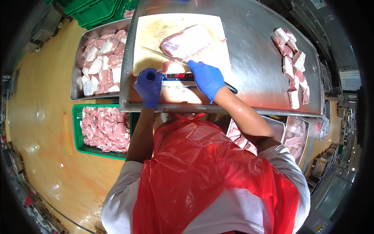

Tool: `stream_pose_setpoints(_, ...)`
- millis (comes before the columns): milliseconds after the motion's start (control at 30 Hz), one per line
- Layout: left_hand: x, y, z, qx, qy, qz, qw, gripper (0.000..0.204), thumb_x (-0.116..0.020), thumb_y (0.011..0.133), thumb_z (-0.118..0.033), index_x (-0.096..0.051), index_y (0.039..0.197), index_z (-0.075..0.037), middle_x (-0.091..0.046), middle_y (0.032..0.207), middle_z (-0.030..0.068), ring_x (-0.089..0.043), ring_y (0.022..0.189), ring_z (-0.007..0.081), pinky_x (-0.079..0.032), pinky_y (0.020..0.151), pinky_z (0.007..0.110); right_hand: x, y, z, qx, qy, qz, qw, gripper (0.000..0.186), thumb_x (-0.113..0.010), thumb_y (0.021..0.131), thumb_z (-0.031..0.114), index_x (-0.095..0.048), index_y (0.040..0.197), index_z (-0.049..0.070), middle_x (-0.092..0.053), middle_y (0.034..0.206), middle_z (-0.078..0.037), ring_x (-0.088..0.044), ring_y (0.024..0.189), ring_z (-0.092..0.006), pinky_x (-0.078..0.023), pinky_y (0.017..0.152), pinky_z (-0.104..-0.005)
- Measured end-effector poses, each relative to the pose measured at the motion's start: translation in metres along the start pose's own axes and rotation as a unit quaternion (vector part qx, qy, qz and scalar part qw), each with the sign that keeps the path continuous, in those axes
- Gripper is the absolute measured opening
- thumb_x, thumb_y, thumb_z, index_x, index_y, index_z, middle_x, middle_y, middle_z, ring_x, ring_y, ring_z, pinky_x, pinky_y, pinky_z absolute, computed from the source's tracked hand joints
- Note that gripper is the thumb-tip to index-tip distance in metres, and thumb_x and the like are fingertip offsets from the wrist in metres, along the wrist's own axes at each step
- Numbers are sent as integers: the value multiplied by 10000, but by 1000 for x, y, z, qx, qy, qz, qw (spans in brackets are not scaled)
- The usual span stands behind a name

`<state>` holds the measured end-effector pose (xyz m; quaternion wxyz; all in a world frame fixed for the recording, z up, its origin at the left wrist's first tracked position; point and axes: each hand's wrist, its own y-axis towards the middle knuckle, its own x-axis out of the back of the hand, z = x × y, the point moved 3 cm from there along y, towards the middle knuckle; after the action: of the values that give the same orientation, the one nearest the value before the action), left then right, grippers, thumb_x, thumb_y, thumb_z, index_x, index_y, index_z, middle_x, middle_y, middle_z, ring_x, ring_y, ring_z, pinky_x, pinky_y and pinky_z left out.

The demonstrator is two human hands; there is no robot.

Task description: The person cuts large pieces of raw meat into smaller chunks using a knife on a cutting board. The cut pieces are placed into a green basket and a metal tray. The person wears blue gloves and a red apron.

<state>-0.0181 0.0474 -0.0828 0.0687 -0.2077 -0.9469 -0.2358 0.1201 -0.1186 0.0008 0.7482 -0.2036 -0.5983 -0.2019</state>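
My right hand (207, 79), in a blue glove, grips a knife (161, 52). Its blade points up and left over the cutting board, and the dark handle end shows behind the hand. My left hand (149, 87), also gloved in blue, is curled closed at the left side of a digital scale (178, 83) with a lit red display. A small pink piece of meat (167, 65) lies just beyond the scale, by the left fingertips; what those fingers hold is hidden. A large cut of meat (189, 41) with white fat rests on the white cutting board (146, 29), beyond the blade.
The steel table (249, 50) carries a row of meat pieces (292, 68) along its right side. At left stand a steel tub (78, 84) of large meat chunks and a green crate (78, 136) of smaller pieces. Green crates (93, 13) are stacked behind. More meat trays (272, 126) sit under the front edge.
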Motion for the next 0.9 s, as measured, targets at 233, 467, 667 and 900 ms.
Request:
stream_pose_setpoints(233, 135, 5, 70, 139, -47, -116, 982, 81, -739, 825, -50, -670, 859, -28, -550, 748, -66, -483, 713, 46, -421, 630, 213, 32, -91, -98, 13, -95, 88, 991, 278, -655, 898, 205, -557, 1136, 101, -670, 904, -188, -685, 794, -384, -557, 674, -465)
stream_pose_setpoints(467, 218, 7, 125, 142, 527, 278, 791, 674, -705, 847, -238, -463, 1419, 22, -611, 1267, 289, -598, 1144, 445, -500, 968, 475, 13, -138, -128, -147, 206, -183, 950, 209, -627, 974, 102, -600, 1115, -50, -665, 859, -267, -653, 710, -413, -503, 636, -421)
stream_pose_setpoints(667, -59, 93, -60, -291, 238, 255, 891, 689, -762, 811, -234, -481, 1408, -37, -579, 1317, 239, -545, 1232, 407, -449, 1043, 482, 7, -89, -100, -225, 369, -287, 855, 281, -623, 995, 144, -605, 1177, -70, -723, 867, -208, -705, 723, -222, -529, 647, -361)
stream_pose_setpoints(900, -174, 91, -98, -217, 429, 491, 727, 808, -783, 806, -293, -396, 1514, -275, -505, 1372, 232, -524, 1244, 416, -434, 1006, 647, 21, -104, -102, -195, 334, -289, 875, 203, -611, 1000, 142, -609, 1100, -35, -706, 857, -219, -707, 712, -287, -523, 643, -363)
